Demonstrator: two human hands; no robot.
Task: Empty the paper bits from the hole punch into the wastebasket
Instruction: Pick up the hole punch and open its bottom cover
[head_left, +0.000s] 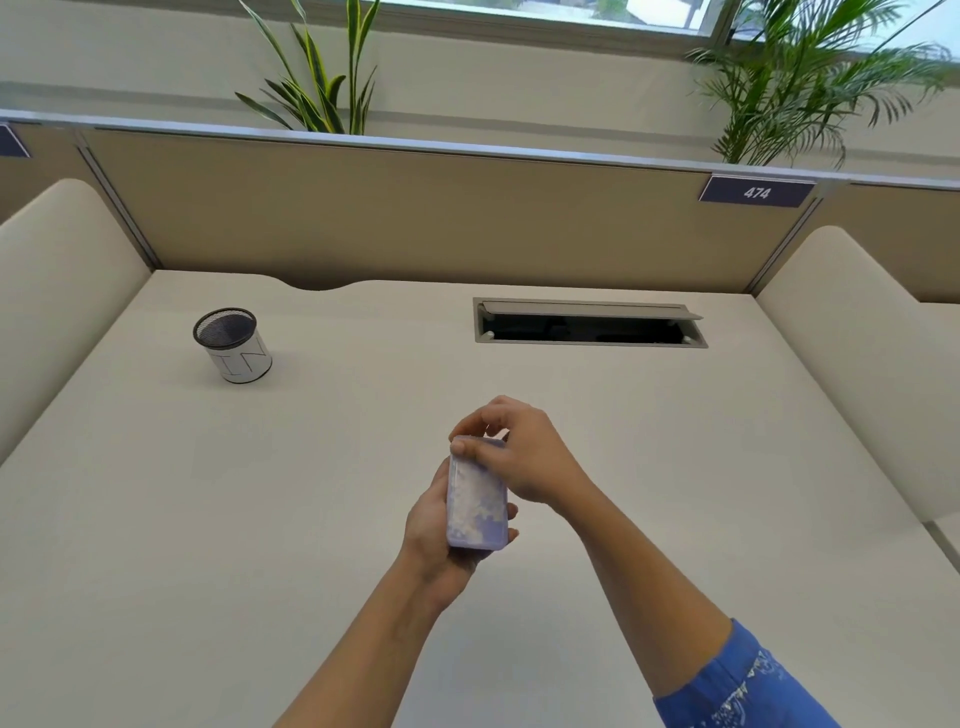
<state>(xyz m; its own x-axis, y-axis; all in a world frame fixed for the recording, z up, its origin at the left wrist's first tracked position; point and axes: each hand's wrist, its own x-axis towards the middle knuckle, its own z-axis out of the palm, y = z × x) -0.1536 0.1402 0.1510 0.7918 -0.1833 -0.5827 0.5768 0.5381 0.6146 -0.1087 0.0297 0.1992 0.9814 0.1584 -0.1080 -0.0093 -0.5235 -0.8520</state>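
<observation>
We hold the hole punch (477, 499) low in the centre of the frame, above the desk (675, 467) and well apart from the wastebasket (232, 344), which stands in the upper left of the frame. Our left hand (434, 540) wraps around the punch from below and grips its lower half, while our right hand (519, 452) pinches its far end with thumb and fingertips. Through the pale translucent tray facing us we see white paper bits (470, 506) clumped inside. We judge the punch light and rigid, with a smooth plastic tray that could slip, so a firm hold on the body with one hand and a pull at the tray's edge with the other seems the sound way to open it; the loose bits would scatter easily once it is freed, so opening it over the basket looks wiser. We count one hole punch, one wastebasket, two hands, one open cable hatch (589, 322) in the desk, and two plants (317, 78) behind the partition.
</observation>
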